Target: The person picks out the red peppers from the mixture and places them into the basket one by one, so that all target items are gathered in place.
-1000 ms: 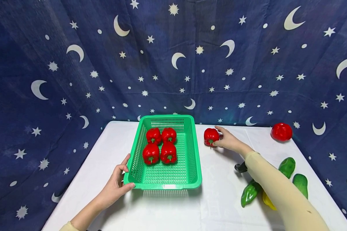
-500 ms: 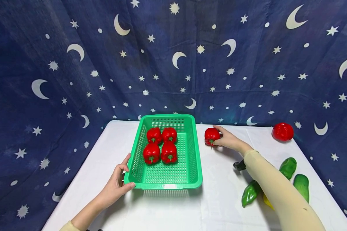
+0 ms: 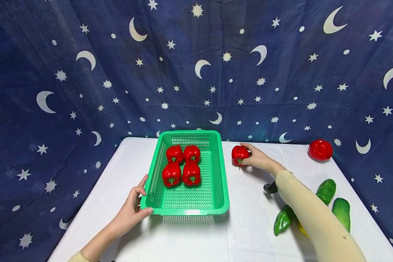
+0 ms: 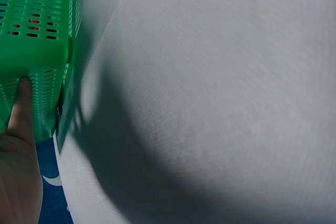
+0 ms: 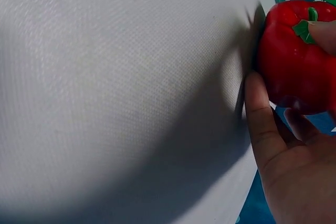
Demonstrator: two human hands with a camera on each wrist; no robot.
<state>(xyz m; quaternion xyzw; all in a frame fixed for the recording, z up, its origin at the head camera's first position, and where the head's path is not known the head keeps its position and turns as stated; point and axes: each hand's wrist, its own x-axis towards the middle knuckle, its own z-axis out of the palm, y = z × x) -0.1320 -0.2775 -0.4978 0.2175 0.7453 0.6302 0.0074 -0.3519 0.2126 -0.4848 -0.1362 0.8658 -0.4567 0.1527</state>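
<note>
Four-sided and slotted, a green plastic basket [image 3: 226, 182] stands mid-table with several red bell peppers [image 3: 191, 174] in two rows inside. My left hand [image 3: 129, 207] grips its near left corner, thumb on the rim and fingers along the side. In the left wrist view a finger [image 4: 22, 108] presses the basket's slotted wall [image 4: 37, 51]. Right of the basket, my right hand [image 3: 258, 158] holds another red bell pepper [image 3: 239, 154]. The right wrist view shows the thumb [image 5: 324, 35] by that pepper's green stem [image 5: 303, 30], with fingers below and behind it.
A red tomato-like vegetable [image 3: 320, 150] lies at the table's back right. Green vegetables [image 3: 283, 219] and a partly hidden yellow one [image 3: 302, 229] lie around the right sleeve [image 3: 314, 214]. A star-and-moon curtain [image 3: 196, 72] hangs behind the white table [image 3: 183, 240].
Almost nothing moves: the right forearm shifts slightly left while that hand stays on the bell pepper. The left hand keeps its hold on the basket.
</note>
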